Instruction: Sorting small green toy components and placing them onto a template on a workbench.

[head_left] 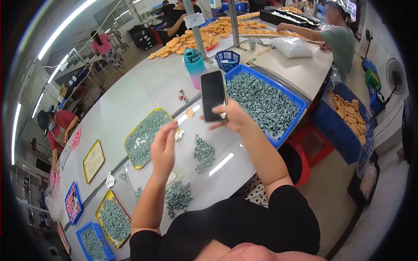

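My right hand [233,116] grips a dark-screened smartphone [213,92], held upright above the table with the thumb across its lower corner. To the left, my left hand [163,145] is raised with its fingers stretched upward and nothing visible in it. It hovers beside a yellow-rimmed tray [127,150] filled with small grey-green pieces. A loose pile of the same pieces [203,153] lies on the table between my forearms. Another heap [177,196] sits closer to my body, by the left forearm.
A large blue bin [300,108] of grey-green pieces stands at right. Behind the phone are a blue-pink bottle [194,69] and a blue basket [227,61]. More trays line the table's left side. Orange pieces [226,27] cover the far end. Co-workers are around; a red stool [320,143] stands right.
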Demonstrator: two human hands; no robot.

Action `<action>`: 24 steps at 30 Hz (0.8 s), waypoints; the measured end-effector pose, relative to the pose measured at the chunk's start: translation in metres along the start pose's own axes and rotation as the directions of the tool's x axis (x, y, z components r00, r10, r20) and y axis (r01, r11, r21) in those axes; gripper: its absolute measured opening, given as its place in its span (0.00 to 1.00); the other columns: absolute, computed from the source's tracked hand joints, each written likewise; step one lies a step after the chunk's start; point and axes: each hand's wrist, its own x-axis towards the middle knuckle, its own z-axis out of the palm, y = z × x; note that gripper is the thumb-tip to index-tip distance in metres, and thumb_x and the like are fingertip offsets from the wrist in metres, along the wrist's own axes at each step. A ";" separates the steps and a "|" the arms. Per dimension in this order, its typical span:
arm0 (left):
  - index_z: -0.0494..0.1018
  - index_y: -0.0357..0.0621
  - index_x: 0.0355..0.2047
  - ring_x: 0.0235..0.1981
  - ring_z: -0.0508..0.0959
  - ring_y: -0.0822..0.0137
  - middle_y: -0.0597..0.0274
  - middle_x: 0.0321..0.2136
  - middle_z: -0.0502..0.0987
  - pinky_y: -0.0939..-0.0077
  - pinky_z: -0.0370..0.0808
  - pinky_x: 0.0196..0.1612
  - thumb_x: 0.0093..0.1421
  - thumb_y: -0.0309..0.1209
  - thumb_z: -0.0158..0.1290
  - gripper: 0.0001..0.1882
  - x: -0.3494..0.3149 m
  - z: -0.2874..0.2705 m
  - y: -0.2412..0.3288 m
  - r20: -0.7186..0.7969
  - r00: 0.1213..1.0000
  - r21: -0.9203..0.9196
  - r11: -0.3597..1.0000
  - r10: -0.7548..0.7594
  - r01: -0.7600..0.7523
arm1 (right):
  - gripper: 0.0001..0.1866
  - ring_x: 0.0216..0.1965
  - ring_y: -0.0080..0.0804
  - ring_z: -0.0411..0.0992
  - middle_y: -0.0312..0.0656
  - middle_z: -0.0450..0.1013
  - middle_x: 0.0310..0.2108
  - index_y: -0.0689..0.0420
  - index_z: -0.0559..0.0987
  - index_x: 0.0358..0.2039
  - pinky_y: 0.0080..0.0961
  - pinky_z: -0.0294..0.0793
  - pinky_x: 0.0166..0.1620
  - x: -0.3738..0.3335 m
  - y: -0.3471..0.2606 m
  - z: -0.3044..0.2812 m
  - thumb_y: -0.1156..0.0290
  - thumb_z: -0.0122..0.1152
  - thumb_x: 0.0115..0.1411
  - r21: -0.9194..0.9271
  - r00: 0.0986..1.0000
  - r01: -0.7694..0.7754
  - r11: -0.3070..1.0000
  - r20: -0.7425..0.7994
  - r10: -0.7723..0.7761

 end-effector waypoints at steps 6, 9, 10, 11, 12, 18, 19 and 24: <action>0.70 0.32 0.37 0.38 0.75 0.66 0.53 0.36 0.76 0.75 0.70 0.45 0.61 0.21 0.39 0.10 -0.046 -0.137 -0.029 -0.091 0.995 -0.056 0.997 0.044 -0.049 | 0.16 0.26 0.34 0.72 0.44 0.70 0.32 0.62 0.68 0.41 0.30 0.77 0.23 0.159 -0.043 0.015 0.63 0.51 0.60 -0.457 0.799 0.106 0.883 -0.489 -0.349; 0.70 0.32 0.36 0.35 0.75 0.68 0.55 0.31 0.76 0.76 0.70 0.43 0.61 0.21 0.39 0.10 -0.096 -0.216 -0.039 -0.247 0.969 0.126 0.992 0.004 0.028 | 0.20 0.19 0.36 0.71 0.43 0.69 0.20 0.60 0.72 0.36 0.33 0.70 0.18 0.238 -0.038 -0.004 0.55 0.41 0.62 -0.732 0.653 -0.085 0.676 -0.554 -0.517; 0.70 0.32 0.36 0.34 0.75 0.68 0.56 0.30 0.76 0.76 0.70 0.41 0.61 0.22 0.39 0.10 -0.110 -0.237 -0.042 -0.299 0.954 0.138 0.988 -0.030 0.074 | 0.19 0.19 0.39 0.71 0.45 0.68 0.17 0.60 0.72 0.35 0.38 0.68 0.20 0.264 -0.045 -0.064 0.59 0.36 0.62 -0.932 0.712 -0.256 0.257 -0.362 -0.602; 0.70 0.32 0.36 0.33 0.75 0.69 0.57 0.29 0.75 0.77 0.70 0.40 0.61 0.22 0.39 0.10 -0.127 -0.262 -0.047 -0.362 0.930 0.157 0.979 -0.069 0.133 | 0.16 0.24 0.43 0.74 0.51 0.71 0.19 0.60 0.72 0.35 0.42 0.71 0.26 0.288 -0.041 -0.092 0.65 0.36 0.60 -0.928 0.684 -0.371 0.032 -0.296 -0.667; 0.70 0.32 0.35 0.32 0.75 0.69 0.57 0.29 0.75 0.77 0.71 0.39 0.60 0.21 0.40 0.09 -0.147 -0.285 -0.054 -0.477 0.874 0.160 0.969 -0.093 0.191 | 0.15 0.31 0.49 0.74 0.54 0.74 0.26 0.60 0.73 0.38 0.44 0.71 0.33 0.310 -0.025 -0.083 0.70 0.37 0.58 -0.900 0.633 -0.372 -0.227 -0.067 -0.771; 0.70 0.33 0.34 0.28 0.75 0.69 0.57 0.26 0.75 0.77 0.71 0.33 0.59 0.21 0.42 0.07 -0.204 -0.358 -0.075 -0.695 0.711 0.432 0.728 -0.108 0.532 | 0.26 0.16 0.40 0.72 0.52 0.72 0.18 0.63 0.74 0.24 0.34 0.70 0.18 0.379 0.010 -0.113 0.57 0.34 0.65 -0.797 0.552 -0.415 0.439 -0.604 -0.575; 0.70 0.33 0.34 0.27 0.75 0.69 0.58 0.26 0.74 0.77 0.71 0.32 0.59 0.20 0.42 0.07 -0.201 -0.355 -0.083 -0.683 0.723 0.483 0.680 -0.102 0.552 | 0.26 0.09 0.35 0.67 0.49 0.68 0.12 0.64 0.73 0.22 0.28 0.64 0.12 0.384 -0.003 -0.146 0.56 0.35 0.65 -0.736 0.504 -0.448 0.507 -0.676 -0.537; 0.70 0.33 0.34 0.26 0.75 0.69 0.57 0.25 0.74 0.77 0.70 0.31 0.59 0.20 0.42 0.07 -0.180 -0.337 -0.099 -0.694 0.705 0.496 0.611 -0.146 0.616 | 0.24 0.45 0.52 0.69 0.59 0.70 0.41 0.65 0.76 0.35 0.47 0.65 0.48 0.451 -0.016 -0.249 0.57 0.36 0.63 -0.774 0.510 -0.579 0.256 -0.588 -0.627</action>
